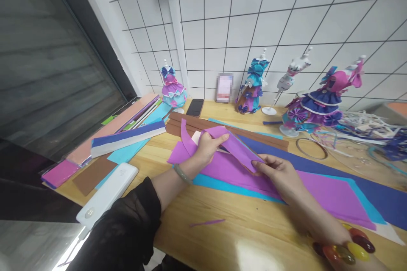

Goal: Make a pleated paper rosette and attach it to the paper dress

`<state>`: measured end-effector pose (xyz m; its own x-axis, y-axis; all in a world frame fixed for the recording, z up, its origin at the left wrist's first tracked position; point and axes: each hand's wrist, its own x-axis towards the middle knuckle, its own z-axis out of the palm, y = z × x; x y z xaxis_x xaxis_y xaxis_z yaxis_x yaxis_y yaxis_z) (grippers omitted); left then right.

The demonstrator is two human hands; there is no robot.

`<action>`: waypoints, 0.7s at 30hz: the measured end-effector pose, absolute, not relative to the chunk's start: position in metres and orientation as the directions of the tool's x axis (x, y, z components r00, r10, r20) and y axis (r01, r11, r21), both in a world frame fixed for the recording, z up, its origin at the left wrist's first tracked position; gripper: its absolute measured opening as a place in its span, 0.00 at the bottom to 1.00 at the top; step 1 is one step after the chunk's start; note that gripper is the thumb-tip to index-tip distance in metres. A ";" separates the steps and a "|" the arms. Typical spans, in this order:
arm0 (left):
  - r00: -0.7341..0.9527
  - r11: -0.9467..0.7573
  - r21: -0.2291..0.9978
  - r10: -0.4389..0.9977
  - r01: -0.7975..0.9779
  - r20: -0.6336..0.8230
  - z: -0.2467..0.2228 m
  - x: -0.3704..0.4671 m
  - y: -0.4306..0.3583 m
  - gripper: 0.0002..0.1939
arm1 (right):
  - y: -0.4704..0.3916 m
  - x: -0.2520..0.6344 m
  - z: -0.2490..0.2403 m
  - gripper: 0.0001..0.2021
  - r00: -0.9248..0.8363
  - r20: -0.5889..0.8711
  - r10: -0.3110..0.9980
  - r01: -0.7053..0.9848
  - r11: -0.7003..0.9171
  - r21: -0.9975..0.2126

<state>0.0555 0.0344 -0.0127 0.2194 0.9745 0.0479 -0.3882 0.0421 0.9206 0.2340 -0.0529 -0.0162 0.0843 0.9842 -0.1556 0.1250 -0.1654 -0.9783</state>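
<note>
A purple strip of crepe-like paper [238,149] is stretched between both hands above the table, with a brownish edge along its underside. My left hand [208,148] grips its left part with the thumb extended along the top. At its lower right end, my right hand [276,170] pinches it between thumb and fingers. One narrow purple tail [187,139] curls up left of my left hand. Beneath the hands lie a long purple sheet [333,194], a light blue sheet [229,187] and a dark blue sheet [375,194], overlapping one another.
Brown strips [178,123] lie behind. A white power bank [108,194], blue-and-white folded strip [127,137] and packaged sheets [108,131] are at left. Small dressed mannequins [173,87], a phone [195,107] and a bare mannequin [291,74] stand near the gridded wall. Ribbons [365,125] pile at right.
</note>
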 end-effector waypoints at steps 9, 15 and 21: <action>0.222 0.049 0.920 0.974 -0.389 0.042 -0.002 0.055 0.029 0.12 | -0.055 0.227 -0.019 0.07 -0.010 -0.233 0.972 -0.097 -0.233 -0.968; 0.248 0.092 0.939 0.969 -0.331 -0.008 0.002 0.053 0.029 0.12 | -0.059 0.219 -0.009 0.08 -0.165 -0.395 0.904 -0.213 -0.423 -0.880; 0.334 0.208 0.940 0.936 -0.269 -0.112 0.009 0.050 0.032 0.12 | -0.064 0.217 -0.005 0.09 -0.312 -0.364 0.878 -0.099 -0.411 -0.906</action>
<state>0.0503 0.0321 0.0090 0.3335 0.9361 -0.1120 -0.2693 0.2085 0.9402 0.2171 -0.0638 -0.0052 -0.3118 0.8778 -0.3637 -0.0993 -0.4108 -0.9063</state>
